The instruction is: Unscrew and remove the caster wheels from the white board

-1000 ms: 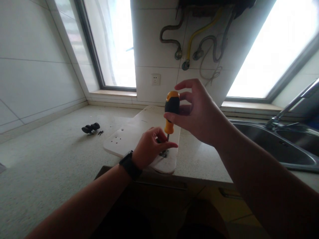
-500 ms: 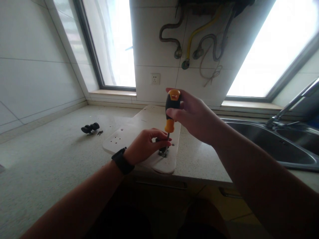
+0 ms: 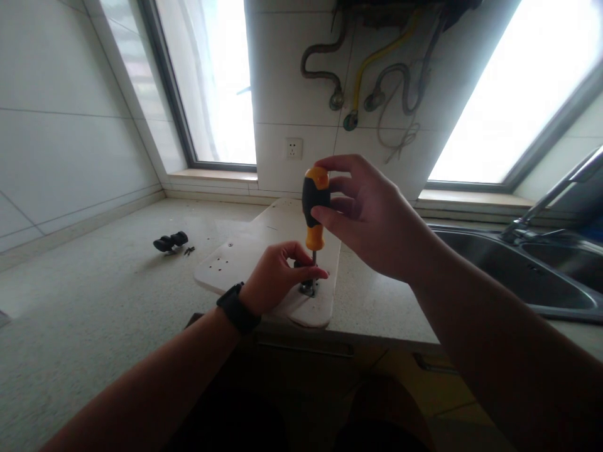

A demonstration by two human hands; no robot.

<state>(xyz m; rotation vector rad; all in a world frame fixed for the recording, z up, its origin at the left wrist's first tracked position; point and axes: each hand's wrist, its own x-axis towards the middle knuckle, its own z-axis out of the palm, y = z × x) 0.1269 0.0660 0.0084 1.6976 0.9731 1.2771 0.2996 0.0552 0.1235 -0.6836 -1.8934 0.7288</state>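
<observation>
My right hand (image 3: 360, 210) grips the black and yellow handle of a screwdriver (image 3: 316, 201), which stands nearly upright with its shaft pointing down. My left hand (image 3: 285, 273), with a black watch on its wrist, is closed around a small dark caster wheel (image 3: 307, 287), its thumb and fingertips beside the screwdriver shaft. The caster's metal plate rests on a white board (image 3: 264, 245) close to its near right corner. The screwdriver's tip meets this plate, though the screw under it is too small to make out. Part of the caster is hidden by my left fingers.
Left of the board, black caster wheels (image 3: 170, 242) lie on the speckled counter (image 3: 103, 307), with a few small screws (image 3: 189, 250) beside them. A steel sink (image 3: 509, 270) with a faucet (image 3: 541, 207) is at the right. Pipes (image 3: 360, 75) run down the tiled wall behind.
The screwdriver handle has tilted left to nearly upright, and my right hand's fingers have loosened and shifted around it. My left hand has moved very slightly.
</observation>
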